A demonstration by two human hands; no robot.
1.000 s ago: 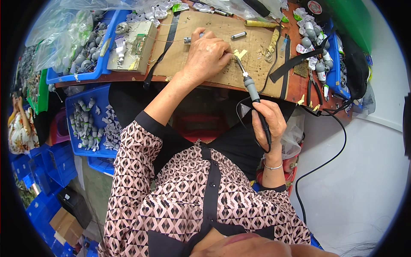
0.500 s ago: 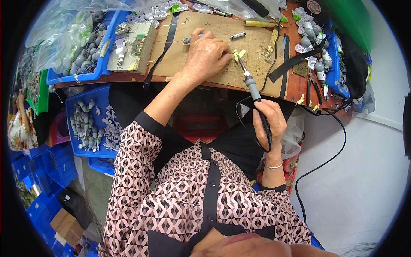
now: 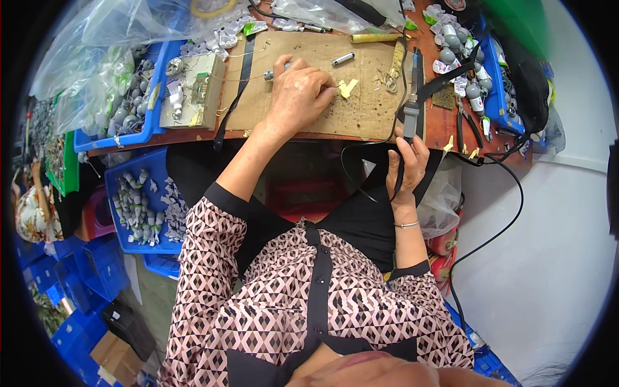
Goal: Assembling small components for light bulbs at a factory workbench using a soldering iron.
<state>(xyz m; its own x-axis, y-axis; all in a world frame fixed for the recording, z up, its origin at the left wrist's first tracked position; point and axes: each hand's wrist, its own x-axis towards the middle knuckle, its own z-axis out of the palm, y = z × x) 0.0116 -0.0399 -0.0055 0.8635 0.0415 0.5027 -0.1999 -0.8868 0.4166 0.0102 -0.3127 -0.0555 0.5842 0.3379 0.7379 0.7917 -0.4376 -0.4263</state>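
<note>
My left hand (image 3: 298, 97) rests over the cardboard mat (image 3: 367, 116), its fingers closed round a small grey cylindrical part (image 3: 269, 75) with a thin wire running left from it. Most of that part is hidden by the fingers. My right hand (image 3: 409, 169) grips the lower end of a soldering iron (image 3: 411, 115), whose tip points away over the right side of the bench beside a black strip. Between the hands on the mat lie pale yellow scraps (image 3: 348, 88). Beyond them is a short silver cylinder (image 3: 343, 59).
A pale box (image 3: 193, 90) with wires stands left of the mat, beside a blue bin (image 3: 87, 138) of grey bulb-like parts. Pliers (image 3: 469, 126) and another blue bin (image 3: 500, 77) are at the right. A blue tray (image 3: 119, 242) of small parts sits below the bench at left.
My right hand has carried the soldering iron right, away from the yellow scraps, turning its tip toward the far edge. My left hand keeps its hold on the grey part. The view has shifted slightly.
</note>
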